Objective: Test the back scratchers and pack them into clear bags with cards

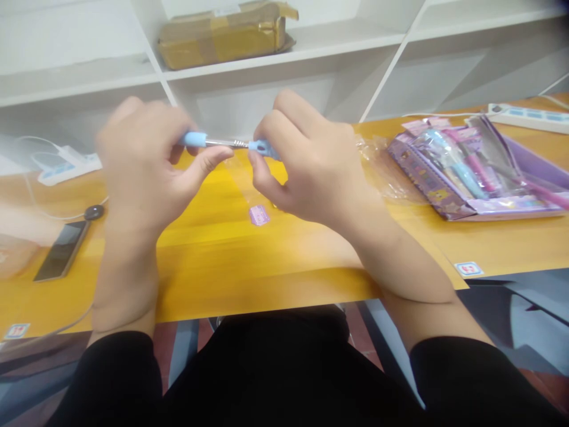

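A light-blue pen (pixel 194 139) is held level between my two hands, above the yellow table. My left hand (pixel 144 157), blurred by motion, is closed around one blue end, its thumb stretched along below. At the other end, my right hand (pixel 311 154) pinches a blue clip-like piece (pixel 261 148) between thumb and fingers. A thin metal rod with a spring (pixel 240 144) shows between the two blue parts. Beneath the hands, a small purple label (pixel 259 215) lies on the table (pixel 275 267).
On the right stands a purple display box (pixel 448 204) of wrapped pens, with clear plastic wrapping (pixel 386 169) beside it. A phone (pixel 62 250) and a power strip (pixel 71 166) lie left. Another power strip (pixel 533 117) is far right. A taped carton (pixel 222 38) sits on the white shelf.
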A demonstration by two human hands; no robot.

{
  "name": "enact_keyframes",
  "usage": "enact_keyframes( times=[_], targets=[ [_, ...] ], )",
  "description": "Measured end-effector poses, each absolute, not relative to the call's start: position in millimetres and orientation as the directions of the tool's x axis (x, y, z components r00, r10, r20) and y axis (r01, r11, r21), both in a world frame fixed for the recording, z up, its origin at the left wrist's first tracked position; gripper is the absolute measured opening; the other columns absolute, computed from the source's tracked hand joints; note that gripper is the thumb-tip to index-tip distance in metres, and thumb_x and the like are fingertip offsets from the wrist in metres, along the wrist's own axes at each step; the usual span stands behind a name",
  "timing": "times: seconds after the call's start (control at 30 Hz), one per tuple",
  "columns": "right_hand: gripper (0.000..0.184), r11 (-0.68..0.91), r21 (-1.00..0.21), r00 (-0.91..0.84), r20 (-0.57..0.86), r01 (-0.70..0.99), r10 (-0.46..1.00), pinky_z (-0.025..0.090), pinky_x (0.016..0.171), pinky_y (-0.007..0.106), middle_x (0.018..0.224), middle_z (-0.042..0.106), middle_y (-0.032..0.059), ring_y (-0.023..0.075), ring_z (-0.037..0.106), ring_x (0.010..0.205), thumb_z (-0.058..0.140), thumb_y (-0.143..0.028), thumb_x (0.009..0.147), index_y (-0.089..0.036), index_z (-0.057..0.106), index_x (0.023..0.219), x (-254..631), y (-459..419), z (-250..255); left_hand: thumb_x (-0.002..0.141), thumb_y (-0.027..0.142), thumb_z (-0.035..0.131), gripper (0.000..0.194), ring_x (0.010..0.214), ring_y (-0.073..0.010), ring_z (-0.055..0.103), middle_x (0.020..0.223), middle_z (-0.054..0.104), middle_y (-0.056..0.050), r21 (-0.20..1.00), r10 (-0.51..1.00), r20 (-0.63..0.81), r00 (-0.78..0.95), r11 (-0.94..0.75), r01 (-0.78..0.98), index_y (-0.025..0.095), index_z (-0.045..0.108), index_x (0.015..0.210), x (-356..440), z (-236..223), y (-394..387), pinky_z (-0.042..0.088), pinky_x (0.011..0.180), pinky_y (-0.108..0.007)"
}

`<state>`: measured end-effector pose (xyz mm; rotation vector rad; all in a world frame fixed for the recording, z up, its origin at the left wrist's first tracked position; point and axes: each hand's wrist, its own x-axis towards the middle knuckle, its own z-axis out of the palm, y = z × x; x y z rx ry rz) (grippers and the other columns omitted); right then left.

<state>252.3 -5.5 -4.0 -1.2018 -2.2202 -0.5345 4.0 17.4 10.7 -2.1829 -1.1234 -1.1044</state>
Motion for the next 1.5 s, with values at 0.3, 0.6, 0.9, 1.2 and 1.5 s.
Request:
enact_keyframes(
  times=[0.3,0.6,0.9,1.2,1.5],
  targets=[
    [0.033,0.536,0.019,-0.416,0.655,0.844,0.631,0.035,0.071,0.035,0.12,0.069,0.0121,0.023,0.064,0.094,0.041,-0.043,0.118,-0.024,0.067,0.128,249.5,-3.3,-9.8,0.09,0.096,0.068,0.072,0.073,-0.0229,0.034,0.071,0.048,-0.003,0.014,0.51,0.785,0.352,-0.582,0.813,0.027,0.051,0.078,4.7,7.8,23.2,0.025,0.08,-0.043],
    [0.034,0.554,-0.06,-0.411,0.604,0.83,0.682,0.044,0.077,0.034,0.12,0.066,0.0122,0.0244,0.066,0.1,0.04,-0.044,0.12,-0.024,0.066,0.129,247.9,-3.2,-10.6,0.086,0.088,0.072,0.059,0.079,-0.0327,0.042,0.078,0.057,-0.008,0.144,0.653,0.701,0.287,-0.524,0.84,0.033,0.051,0.078,11.4,14.8,12.0,0.027,0.085,-0.049],
    [0.032,0.523,0.055,-0.435,0.631,0.851,0.642,0.032,0.069,0.036,0.12,0.069,0.0119,0.0223,0.064,0.091,0.039,-0.039,0.119,-0.023,0.066,0.128,248.2,-3.7,-10.8,0.091,0.085,0.071,0.052,0.086,-0.0345,0.055,0.081,0.065,-0.009,0.109,0.653,0.698,0.293,-0.501,0.859,0.034,0.063,0.083,10.3,11.0,13.9,0.035,0.088,-0.054],
    [0.035,0.524,0.114,-0.448,0.687,0.844,0.573,0.029,0.064,0.032,0.113,0.071,0.0094,0.019,0.061,0.085,0.036,-0.04,0.119,-0.025,0.068,0.122,247.4,0.5,-16.2,0.096,0.089,0.065,0.061,0.088,-0.029,0.054,0.081,0.059,-0.005,0.045,0.575,0.735,0.359,-0.57,0.821,0.029,0.064,0.087,5.5,-1.7,24.4,0.032,0.09,-0.046],
    [0.037,0.506,0.119,-0.465,0.609,0.854,0.642,0.031,0.067,0.032,0.121,0.069,0.0106,0.0193,0.065,0.088,0.034,-0.037,0.121,-0.022,0.067,0.13,244.9,-5.4,-11.9,0.101,0.085,0.061,0.058,0.097,-0.0305,0.057,0.086,0.061,-0.006,0.065,0.6,0.713,0.364,-0.573,0.817,0.029,0.065,0.089,5.3,-3.9,22.8,0.036,0.098,-0.047]
  ],
)
